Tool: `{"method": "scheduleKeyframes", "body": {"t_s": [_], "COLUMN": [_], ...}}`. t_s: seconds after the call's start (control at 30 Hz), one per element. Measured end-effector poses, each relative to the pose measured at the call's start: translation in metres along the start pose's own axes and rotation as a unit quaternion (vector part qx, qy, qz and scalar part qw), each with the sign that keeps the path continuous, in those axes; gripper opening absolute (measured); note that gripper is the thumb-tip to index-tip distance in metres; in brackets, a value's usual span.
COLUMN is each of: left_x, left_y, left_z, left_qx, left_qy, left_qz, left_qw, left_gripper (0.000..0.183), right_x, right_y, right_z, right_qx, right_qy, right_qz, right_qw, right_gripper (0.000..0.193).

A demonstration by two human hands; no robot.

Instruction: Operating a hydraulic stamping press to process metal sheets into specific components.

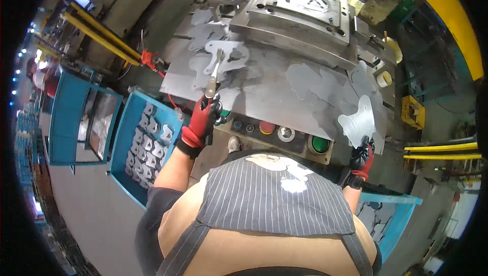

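Observation:
My left hand (pixel 202 119), in a red and black glove, is closed round the handle of a long, slim metal tool (pixel 213 80) that looks like tongs. The tool's far tip lies over a flat metal plate with cut-outs (pixel 236 52) at the left of the steel table (pixel 254 90); whether it grips the plate I cannot tell. On the right, my gloved right hand (pixel 362 158) holds a solid grey sheet-metal blank (pixel 360 122) by its near edge, over the table's right front. That blank has a wavy outline and no holes.
A heavy steel die (pixel 295 32) stands at the back of the table. Green and red push buttons (pixel 321 144) line a panel below its front edge. Blue bins stand at left (pixel 129 177) with several cut plates, and at right (pixel 401 215). Yellow rails (pixel 442 152) flank the right.

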State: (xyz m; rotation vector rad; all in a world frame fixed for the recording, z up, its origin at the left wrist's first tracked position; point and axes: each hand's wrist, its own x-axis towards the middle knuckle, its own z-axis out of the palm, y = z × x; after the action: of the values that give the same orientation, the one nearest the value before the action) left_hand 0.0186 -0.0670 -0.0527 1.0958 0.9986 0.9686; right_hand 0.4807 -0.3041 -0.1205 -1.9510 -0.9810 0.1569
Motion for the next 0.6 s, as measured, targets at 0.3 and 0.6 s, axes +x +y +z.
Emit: {"method": "scheduleKeyframes", "body": {"t_s": [0.3,0.6], "left_x": [-0.001,0.010], "left_y": [-0.014,-0.003], "left_z": [-0.041,-0.094], "left_qx": [-0.086,-0.258], "left_qy": [0.059,-0.101], "left_qz": [-0.150,-0.209], "left_qw": [0.983,0.938], "left_gripper": [0.028,0.038], "right_x": [0.039,0.071], "right_y": [-0.009,-0.048], "right_z": [0.040,0.057], "right_qx": [0.364,0.395], "right_qy": [-0.049,-0.188], "right_qz": [0.077,0.015], "right_qw": [0.927,0.899], "right_gripper": [0.028,0.025]}}
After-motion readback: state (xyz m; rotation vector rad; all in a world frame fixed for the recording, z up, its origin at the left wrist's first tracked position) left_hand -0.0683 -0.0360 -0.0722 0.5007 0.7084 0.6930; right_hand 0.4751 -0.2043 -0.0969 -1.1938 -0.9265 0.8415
